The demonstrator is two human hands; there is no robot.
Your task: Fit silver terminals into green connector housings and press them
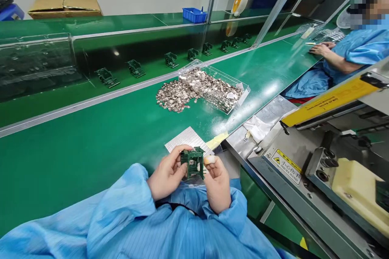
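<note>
A green plastic frame (192,162), open in the middle with a small metal piece visible inside, is held up in front of my body. My left hand (166,177) grips its left side between thumb and fingers. On the other side, my right hand (218,184) has curled fingers against the frame's right edge; a pale cover wraps one fingertip. Whether those fingers also pinch a small part cannot be made out. Just beyond the hands lies a white sheet with a grid (186,137), next to a yellow strip (217,141).
A clear tray (240,101) of small metal pieces stands ahead, with a loose heap (174,96) beside it. Several green frames (136,68) line the far strip. A machine (285,162) borders the right. A co-worker in blue (358,48) sits at the far right.
</note>
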